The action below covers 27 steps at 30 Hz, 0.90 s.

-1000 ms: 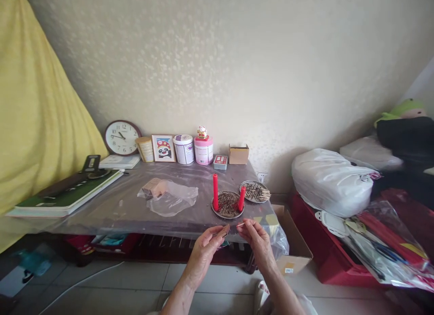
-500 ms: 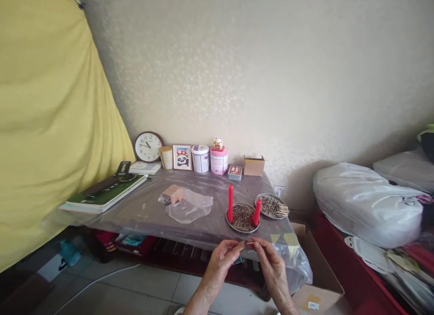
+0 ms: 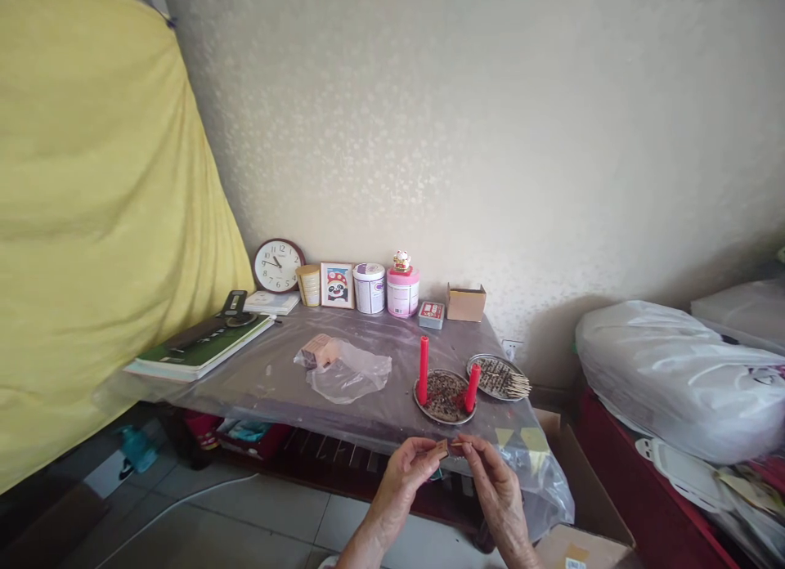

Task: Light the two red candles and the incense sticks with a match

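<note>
My left hand is closed on a small matchbox, held just past the table's front edge. Between the thumb and fingers of my right hand is a thin matchstick, its tip close to the box; whether they touch I cannot tell. Beyond my hands, a round metal plate with dark, burnt bits carries a tall red candle and a shorter, slightly tilted red candle. I see no flame. A second metal plate behind it holds many used-looking matchsticks.
On the plastic-covered table lie a carton in a clear bag and a green book. A clock, canisters and a small cardboard box line the wall. A white plastic bag sits at right.
The view has shifted slightly, so everything appears a little further right. Both hands keep their grips, with the matchstick still near the matchbox.
</note>
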Each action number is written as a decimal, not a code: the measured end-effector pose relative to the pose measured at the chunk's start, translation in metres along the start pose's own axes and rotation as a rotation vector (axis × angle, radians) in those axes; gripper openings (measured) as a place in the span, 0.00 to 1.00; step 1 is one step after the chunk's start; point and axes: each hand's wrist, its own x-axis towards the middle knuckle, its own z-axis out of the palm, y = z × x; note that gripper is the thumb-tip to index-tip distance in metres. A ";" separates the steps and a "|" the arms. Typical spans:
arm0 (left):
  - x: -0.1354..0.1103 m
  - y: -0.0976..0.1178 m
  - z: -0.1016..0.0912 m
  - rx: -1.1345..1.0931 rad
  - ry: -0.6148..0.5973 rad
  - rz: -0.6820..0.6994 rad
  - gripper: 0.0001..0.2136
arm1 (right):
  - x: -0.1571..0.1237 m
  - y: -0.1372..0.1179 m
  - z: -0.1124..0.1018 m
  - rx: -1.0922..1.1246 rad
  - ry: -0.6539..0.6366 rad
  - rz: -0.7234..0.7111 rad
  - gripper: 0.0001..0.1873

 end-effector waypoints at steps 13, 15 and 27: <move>-0.001 0.002 0.001 0.009 0.016 0.010 0.12 | 0.001 -0.007 -0.001 0.017 0.018 -0.032 0.13; -0.001 0.001 0.001 0.013 0.020 0.009 0.12 | 0.001 -0.008 -0.001 0.022 0.024 -0.024 0.13; -0.003 0.009 0.005 0.021 0.008 -0.010 0.12 | 0.001 -0.011 -0.002 0.020 -0.001 0.012 0.14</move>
